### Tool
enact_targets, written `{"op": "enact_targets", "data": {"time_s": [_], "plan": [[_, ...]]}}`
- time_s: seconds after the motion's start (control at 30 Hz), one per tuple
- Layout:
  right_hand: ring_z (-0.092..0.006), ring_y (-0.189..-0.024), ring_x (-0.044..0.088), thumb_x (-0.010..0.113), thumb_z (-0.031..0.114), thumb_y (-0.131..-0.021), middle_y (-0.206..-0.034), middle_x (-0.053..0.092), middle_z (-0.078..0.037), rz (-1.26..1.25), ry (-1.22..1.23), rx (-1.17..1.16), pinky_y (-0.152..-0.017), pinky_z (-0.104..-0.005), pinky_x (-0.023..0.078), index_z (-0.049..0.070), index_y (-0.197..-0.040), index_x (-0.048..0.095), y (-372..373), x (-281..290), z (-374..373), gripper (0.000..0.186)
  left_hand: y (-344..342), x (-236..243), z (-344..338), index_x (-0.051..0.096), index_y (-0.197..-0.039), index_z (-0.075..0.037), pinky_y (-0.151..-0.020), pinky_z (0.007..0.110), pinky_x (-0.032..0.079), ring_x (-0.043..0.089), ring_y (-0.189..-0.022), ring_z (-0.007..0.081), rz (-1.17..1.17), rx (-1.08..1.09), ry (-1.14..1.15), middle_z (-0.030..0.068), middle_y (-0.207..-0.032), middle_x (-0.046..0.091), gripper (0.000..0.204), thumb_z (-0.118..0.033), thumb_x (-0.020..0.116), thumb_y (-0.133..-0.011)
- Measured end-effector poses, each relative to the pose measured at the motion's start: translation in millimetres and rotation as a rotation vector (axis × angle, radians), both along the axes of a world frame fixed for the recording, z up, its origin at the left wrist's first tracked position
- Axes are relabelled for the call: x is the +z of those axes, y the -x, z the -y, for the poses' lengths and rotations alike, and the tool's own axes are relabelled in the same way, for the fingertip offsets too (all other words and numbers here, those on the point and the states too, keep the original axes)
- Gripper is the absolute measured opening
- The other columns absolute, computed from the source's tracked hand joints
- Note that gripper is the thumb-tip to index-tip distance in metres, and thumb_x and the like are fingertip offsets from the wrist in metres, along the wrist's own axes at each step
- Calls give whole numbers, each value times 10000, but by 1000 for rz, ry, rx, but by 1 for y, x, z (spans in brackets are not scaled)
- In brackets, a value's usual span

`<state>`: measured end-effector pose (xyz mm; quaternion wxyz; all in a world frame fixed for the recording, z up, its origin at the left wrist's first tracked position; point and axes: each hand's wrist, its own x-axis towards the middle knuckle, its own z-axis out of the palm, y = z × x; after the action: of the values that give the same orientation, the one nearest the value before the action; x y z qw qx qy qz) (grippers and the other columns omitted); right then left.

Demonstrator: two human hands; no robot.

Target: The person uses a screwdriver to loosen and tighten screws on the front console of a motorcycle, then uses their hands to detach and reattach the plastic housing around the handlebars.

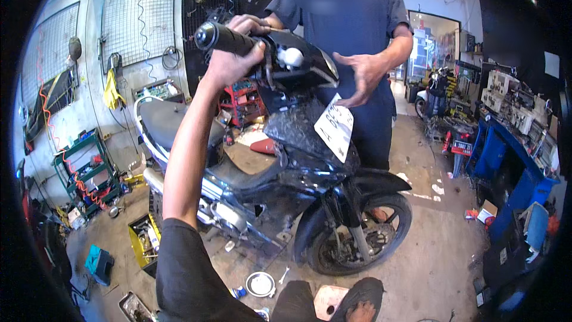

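Note:
A black motorbike [304, 170] stands in front of me, its front wheel at the right. My left hand [229, 70] reaches up and is closed around the black handlebar grip [233, 40], thumb along its near side. My right hand [360, 312] rests low on my dark-clothed knee, fingers lying on the cloth; the rest of it is cut off by the lower edge. Beyond the handlebar stands a person in a dark shirt [345, 30]. That person's right hand [247, 24] lies over the handlebar; their other hand [363, 74] is spread beside the headlight.
On the floor close to me are a round white dish [260, 284], a wrench [285, 274] and a pinkish block [329, 299]. A yellow tool bin [143, 241] and a green shelf cart [86, 173] stand left. A blue workbench [500, 155] runs along the right.

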<state>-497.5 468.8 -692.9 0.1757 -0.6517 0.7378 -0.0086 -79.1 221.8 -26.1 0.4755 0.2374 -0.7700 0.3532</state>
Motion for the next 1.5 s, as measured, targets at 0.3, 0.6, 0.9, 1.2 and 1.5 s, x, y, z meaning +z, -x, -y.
{"op": "enact_targets", "data": {"time_s": [0.3,0.6,0.9,1.2,1.5], "plan": [[-422,-1388,349,564,502,-913,-1508,404,-202,98,-194,13,-1157,-578,221,124,-1488,397,16,-14,-25,708,22,6,5,590,-899,17,-954,423,415,564,-1016,306,-83,-122,62,158,-1024,624,368,-334,612,-794],[-408,-1176,498,615,427,-851,-1262,547,-207,85,-42,204,-1022,-562,347,91,-1223,575,-1,73,-58,502,20,-2,-5,615,-843,-37,-958,446,395,526,-1061,306,-173,-95,-70,175,-1154,637,428,-460,556,-851],[-399,-896,640,662,325,-810,-969,674,-205,277,22,438,-798,-537,489,67,-971,688,-4,240,-70,305,20,3,-19,631,-915,-94,-978,454,363,478,-1100,322,-232,-47,-325,141,-1229,627,300,-343,666,-753],[-377,-973,657,575,316,-880,-1051,692,-194,403,-497,429,-836,-464,529,56,-962,697,49,341,-67,298,-15,89,-69,561,-1293,-86,-1165,457,301,389,-1407,345,-107,-177,-1196,128,-1487,465,571,65,613,-745],[-411,-968,645,580,294,-899,-994,676,-255,336,-97,195,-882,-477,508,17,-975,695,71,417,43,310,40,77,-46,336,-1415,106,-1067,461,398,514,-1266,443,-682,505,-1554,373,-1335,499,946,-624,608,-877]]}}
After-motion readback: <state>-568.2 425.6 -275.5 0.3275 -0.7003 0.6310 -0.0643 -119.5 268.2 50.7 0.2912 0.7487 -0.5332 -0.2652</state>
